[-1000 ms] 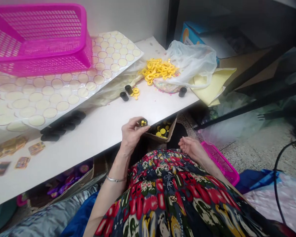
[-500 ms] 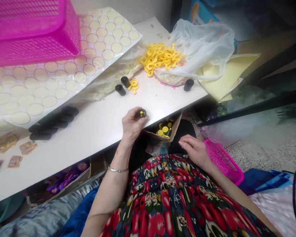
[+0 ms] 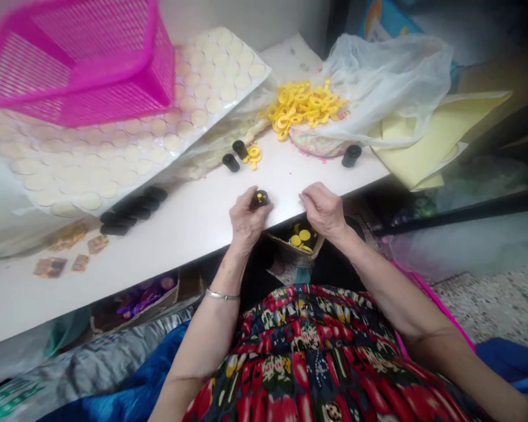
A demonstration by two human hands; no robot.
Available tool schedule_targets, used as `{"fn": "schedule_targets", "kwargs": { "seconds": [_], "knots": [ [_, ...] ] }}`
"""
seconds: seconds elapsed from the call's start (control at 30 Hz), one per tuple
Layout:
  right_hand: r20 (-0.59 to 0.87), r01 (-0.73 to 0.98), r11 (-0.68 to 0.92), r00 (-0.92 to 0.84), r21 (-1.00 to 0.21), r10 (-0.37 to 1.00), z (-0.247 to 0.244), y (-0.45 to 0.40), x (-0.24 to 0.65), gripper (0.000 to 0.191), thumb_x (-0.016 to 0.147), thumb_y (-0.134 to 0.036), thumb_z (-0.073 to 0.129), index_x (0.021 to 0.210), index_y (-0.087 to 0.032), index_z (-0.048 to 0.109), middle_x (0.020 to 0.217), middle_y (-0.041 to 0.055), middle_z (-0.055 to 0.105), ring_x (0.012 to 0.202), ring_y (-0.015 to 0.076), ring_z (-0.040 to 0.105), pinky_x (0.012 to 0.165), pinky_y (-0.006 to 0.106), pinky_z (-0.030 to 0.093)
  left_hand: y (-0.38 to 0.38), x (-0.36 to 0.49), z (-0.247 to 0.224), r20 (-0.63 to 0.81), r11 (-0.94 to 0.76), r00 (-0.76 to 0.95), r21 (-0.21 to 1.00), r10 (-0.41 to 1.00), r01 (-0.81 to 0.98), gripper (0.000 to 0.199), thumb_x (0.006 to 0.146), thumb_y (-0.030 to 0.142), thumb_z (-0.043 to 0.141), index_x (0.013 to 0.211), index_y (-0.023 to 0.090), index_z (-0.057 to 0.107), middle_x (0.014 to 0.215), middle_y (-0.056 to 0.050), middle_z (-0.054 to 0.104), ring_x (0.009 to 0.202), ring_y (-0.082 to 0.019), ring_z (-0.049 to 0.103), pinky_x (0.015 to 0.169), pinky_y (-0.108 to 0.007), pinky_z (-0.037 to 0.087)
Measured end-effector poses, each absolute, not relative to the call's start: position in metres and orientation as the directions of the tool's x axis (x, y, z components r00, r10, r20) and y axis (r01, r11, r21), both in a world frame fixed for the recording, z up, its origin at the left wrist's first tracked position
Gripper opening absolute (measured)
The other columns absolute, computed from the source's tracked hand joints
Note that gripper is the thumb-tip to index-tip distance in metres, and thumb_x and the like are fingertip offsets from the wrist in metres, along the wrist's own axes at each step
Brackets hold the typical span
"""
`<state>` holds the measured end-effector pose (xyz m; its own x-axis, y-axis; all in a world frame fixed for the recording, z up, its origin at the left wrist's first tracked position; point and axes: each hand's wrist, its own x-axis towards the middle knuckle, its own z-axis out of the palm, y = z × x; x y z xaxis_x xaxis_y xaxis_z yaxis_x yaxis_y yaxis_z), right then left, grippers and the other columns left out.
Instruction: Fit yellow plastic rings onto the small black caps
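My left hand (image 3: 247, 218) is closed around a small black cylinder (image 3: 261, 197) just over the white table's front edge; something yellow shows in its top. My right hand (image 3: 323, 212) is to the right with thumb and fingers pinched together; whatever may be between them is too small to make out. Beyond the hands, two black cylinders (image 3: 231, 163) stand beside a few yellow rings (image 3: 253, 155). Another black cylinder (image 3: 351, 156) is farther right. A heap of yellow ring-shaped pieces (image 3: 305, 104) lies at the back near a clear plastic bag (image 3: 389, 82).
A pink basket (image 3: 110, 88) rests on a sheet of round stickers (image 3: 134, 170) at the left. Several black cylinders (image 3: 132, 211) lie below it, near small printed cards (image 3: 50, 267). Under the table edge is a box with yellow discs (image 3: 300, 237). Yellow paper (image 3: 426, 140) is at the right.
My right hand has risen from beside my lap to the table edge, closer to my left hand. My left hand still holds the black cylinder. The view has shifted slightly.
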<state>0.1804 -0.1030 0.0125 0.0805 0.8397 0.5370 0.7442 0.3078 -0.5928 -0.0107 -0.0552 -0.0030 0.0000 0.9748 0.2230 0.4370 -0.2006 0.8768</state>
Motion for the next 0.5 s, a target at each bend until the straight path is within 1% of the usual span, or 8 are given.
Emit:
{"fn": "schedule_targets", "kwargs": {
  "seconds": [0.07, 0.17, 0.23, 0.3, 0.37, 0.43, 0.5],
  "knots": [
    [0.536, 0.783, 0.262, 0.105, -0.564, 0.838, 0.015, -0.101, 0.179, 0.016, 0.085, -0.019, 0.043, 0.074, -0.018, 0.056, 0.073, 0.0031, 0.056, 0.069, 0.0137, 0.052, 0.062, 0.024, 0.039, -0.057, -0.012, -0.001, 0.222, -0.193, -0.007, 0.859, 0.975, 0.474, 0.053, 0.060, 0.029, 0.073, 0.111, 0.019, 0.060, 0.095, -0.004, 0.063, 0.086, -0.016, 0.058, 0.084, -0.034, 0.047],
    [0.543, 0.847, 0.211, 0.106, -0.488, 0.833, 0.015, -0.103, 0.175, 0.020, 0.086, -0.020, 0.042, 0.070, -0.018, 0.055, 0.073, 0.0029, 0.056, 0.066, 0.0126, 0.050, 0.057, 0.023, 0.033, -0.059, -0.013, 0.004, 0.215, -0.175, -0.014, 0.831, 0.977, 0.528, 0.051, 0.060, 0.029, 0.073, 0.109, 0.019, 0.062, 0.095, -0.005, 0.063, 0.088, -0.017, 0.059, 0.085, -0.034, 0.047],
    [0.566, 0.888, 0.187, 0.096, -0.421, 0.819, 0.013, -0.101, 0.172, 0.020, 0.085, -0.021, 0.043, 0.070, -0.018, 0.055, 0.073, 0.0029, 0.056, 0.064, 0.0122, 0.049, 0.055, 0.023, 0.030, -0.059, -0.012, 0.006, 0.212, -0.172, -0.012, 0.823, 0.977, 0.541, 0.056, 0.057, 0.030, 0.075, 0.110, 0.019, 0.061, 0.093, -0.006, 0.063, 0.085, -0.018, 0.059, 0.083, -0.035, 0.048],
    [0.593, 0.917, 0.181, 0.072, -0.355, 0.802, 0.010, -0.099, 0.170, 0.019, 0.085, -0.020, 0.043, 0.069, -0.018, 0.055, 0.071, 0.0027, 0.055, 0.063, 0.0120, 0.048, 0.053, 0.023, 0.029, -0.059, -0.011, 0.009, 0.213, -0.174, -0.015, 0.836, 0.977, 0.521, 0.065, 0.052, 0.032, 0.079, 0.112, 0.018, 0.059, 0.094, -0.007, 0.062, 0.083, -0.018, 0.058, 0.080, -0.034, 0.049],
    [0.610, 0.938, 0.179, 0.043, -0.298, 0.791, 0.008, -0.100, 0.170, 0.018, 0.084, -0.020, 0.044, 0.070, -0.017, 0.055, 0.072, 0.0029, 0.055, 0.064, 0.0120, 0.047, 0.053, 0.023, 0.028, -0.064, -0.011, 0.014, 0.239, -0.198, -0.036, 0.871, 0.970, 0.449, 0.066, 0.052, 0.034, 0.079, 0.113, 0.018, 0.058, 0.098, -0.009, 0.061, 0.084, -0.017, 0.058, 0.077, -0.032, 0.049],
    [0.606, 0.953, 0.171, 0.017, -0.250, 0.795, 0.007, -0.104, 0.172, 0.018, 0.084, -0.020, 0.044, 0.069, -0.017, 0.055, 0.072, 0.0039, 0.056, 0.066, 0.0127, 0.047, 0.053, 0.024, 0.028, -0.078, -0.020, 0.022, 0.301, -0.253, -0.078, 0.896, 0.951, 0.366, 0.058, 0.058, 0.035, 0.076, 0.111, 0.017, 0.059, 0.101, -0.010, 0.061, 0.085, -0.016, 0.057, 0.075, -0.029, 0.049],
    [0.583, 0.966, 0.158, -0.009, -0.205, 0.812, 0.006, -0.107, 0.175, 0.020, 0.084, -0.023, 0.045, 0.068, -0.016, 0.055, 0.072, 0.0056, 0.056, 0.069, 0.0141, 0.048, 0.054, 0.024, 0.028, -0.099, -0.042, 0.029, 0.373, -0.308, -0.138, 0.886, 0.917, 0.347, 0.044, 0.063, 0.033, 0.072, 0.103, 0.017, 0.062, 0.096, -0.009, 0.062, 0.083, -0.015, 0.057, 0.071, -0.027, 0.048]
  ]
}}
